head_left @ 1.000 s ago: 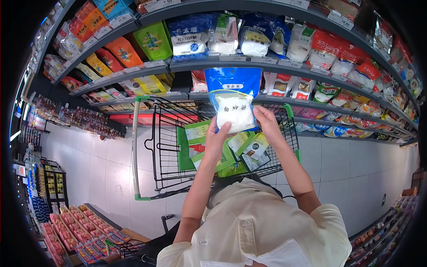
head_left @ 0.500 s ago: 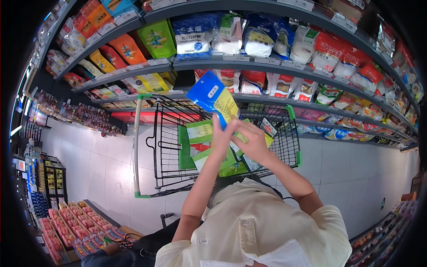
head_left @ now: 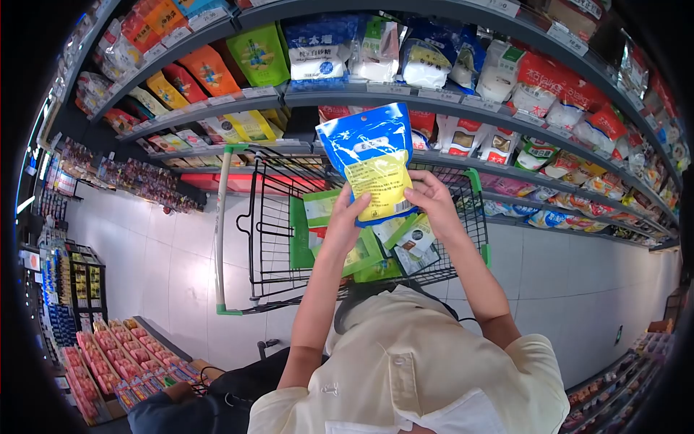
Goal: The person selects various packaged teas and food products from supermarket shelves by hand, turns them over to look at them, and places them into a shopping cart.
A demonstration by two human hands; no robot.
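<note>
A blue and yellow plastic pouch (head_left: 372,155) is held up between my two hands, its printed yellow panel and barcode facing me. My left hand (head_left: 348,212) grips its lower left edge, thumb over the front. At the lower right edge, my right hand (head_left: 432,202) pinches it with the thumb in front. What the pouch contains is hidden. Below my hands stands a wire shopping cart (head_left: 275,271) with a green trim. Several green and white packets (head_left: 358,257) lie in it, partly covered by my hands and the pouch.
Ahead, curved shelves (head_left: 347,96) carry bagged goods, among them a blue and white bag (head_left: 316,54) and a green pouch (head_left: 258,54). Pink packages (head_left: 101,362) fill a display at lower left. Another person's dark sleeve (head_left: 170,412) shows beside it. Tiled floor (head_left: 173,275) surrounds the cart.
The pouch has turned from tilted and partly edge-on to nearly upright, facing me. My right hand has moved from its bottom, near my left hand, to its right edge.
</note>
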